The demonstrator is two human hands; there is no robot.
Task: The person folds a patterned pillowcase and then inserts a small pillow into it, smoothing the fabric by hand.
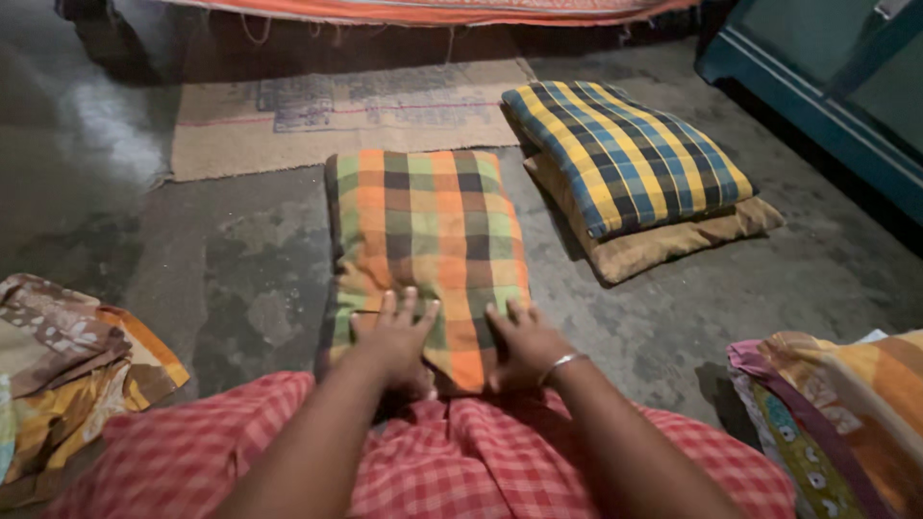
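Note:
A folded cloth checked in orange, green and brown lies flat on the concrete floor in front of me. My left hand presses palm down on its near edge, fingers spread. My right hand, with a metal bangle on the wrist, rests flat beside it on the same near edge. Neither hand grips anything. My lap in red checked fabric fills the bottom of the view.
A blue and yellow checked folded cloth lies on a tan cushion at the right. A woven mat lies beyond. Piles of patterned cloth sit at the left and right. A teal cabinet stands far right.

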